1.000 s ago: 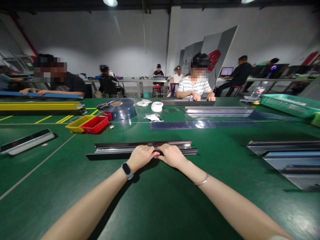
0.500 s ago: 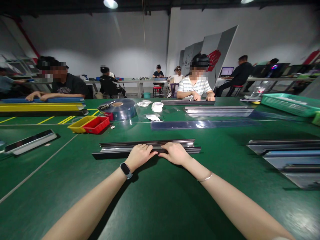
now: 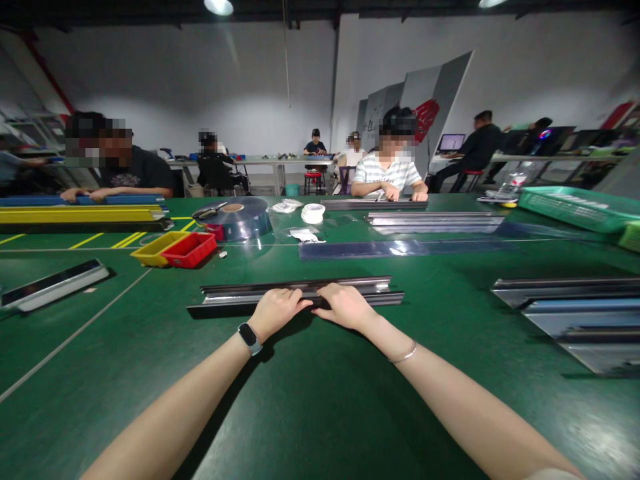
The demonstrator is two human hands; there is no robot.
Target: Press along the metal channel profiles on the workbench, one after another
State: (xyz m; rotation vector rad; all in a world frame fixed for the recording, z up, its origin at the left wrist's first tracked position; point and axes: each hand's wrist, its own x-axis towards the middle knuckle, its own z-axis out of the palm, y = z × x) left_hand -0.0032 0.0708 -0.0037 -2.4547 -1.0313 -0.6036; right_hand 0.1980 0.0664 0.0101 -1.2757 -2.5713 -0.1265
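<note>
A dark metal profile with a shiny inner channel (image 3: 225, 301) lies crosswise on the green table (image 3: 320, 413) in front of me. My left hand (image 3: 278, 311) grips it a little left of its middle, thumb along the near edge and fingers curled over into the channel. Close beside it, my right hand (image 3: 345, 307) holds the same profile in a like way, its thumb pointing toward the left one. The fingertips of both hands are hidden inside the channel. Both ends of the profile stick out past my hands.
Several more profiles (image 3: 580, 313) lie at the right. Yellow (image 3: 157, 251) and red bins (image 3: 189, 251), a roll of clear film (image 3: 240, 220) and a film strip (image 3: 400, 250) lie beyond. A phone-like device (image 3: 55, 283) is at left, a green basket (image 3: 575, 207) far right. Co-workers sit opposite.
My right hand has slid very slightly left along the profile. The whole view has shifted a little; both hands keep their hold.
</note>
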